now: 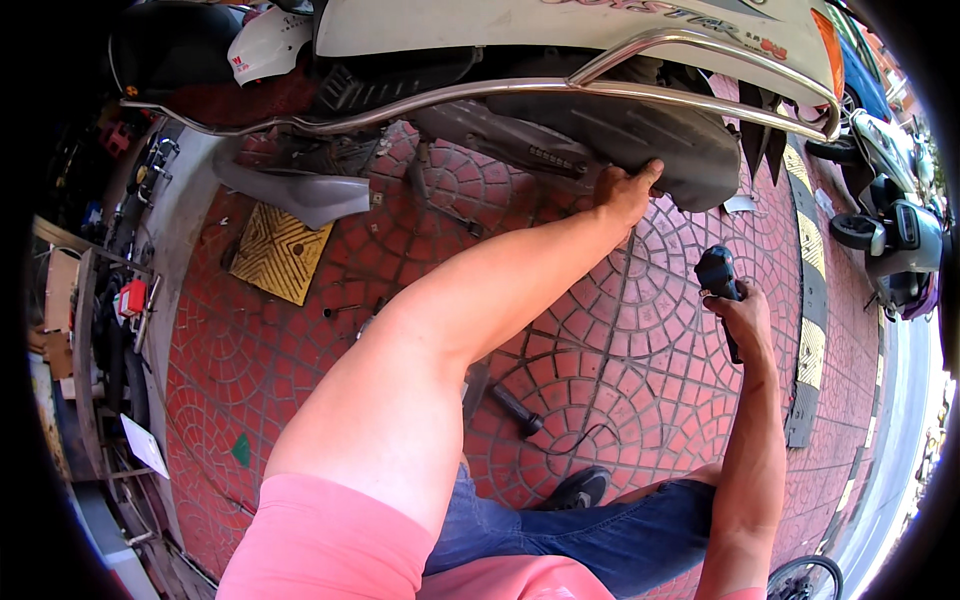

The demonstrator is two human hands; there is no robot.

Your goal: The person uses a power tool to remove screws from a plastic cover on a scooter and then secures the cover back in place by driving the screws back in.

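My left hand (625,195) grips the lower edge of a dark plastic panel (675,135) under a white scooter body (560,25), thumb on its surface. A chrome tube rail (420,97) runs above the panel. In my right hand (742,312), lower and to the right, is a black power tool (717,270), held away from the panel. A loose grey curved plastic piece (300,195) lies left of my left hand. A dark cylindrical object (510,405) rests on the paving between my arms.
A yellow-black plate (280,250) lies on red paving. Racks of parts and metal items (85,330) line the left. A yellow-black rubber strip (807,345) runs along the right, with parked scooters (900,235) beyond. My shoe (580,488) is near the bottom centre.
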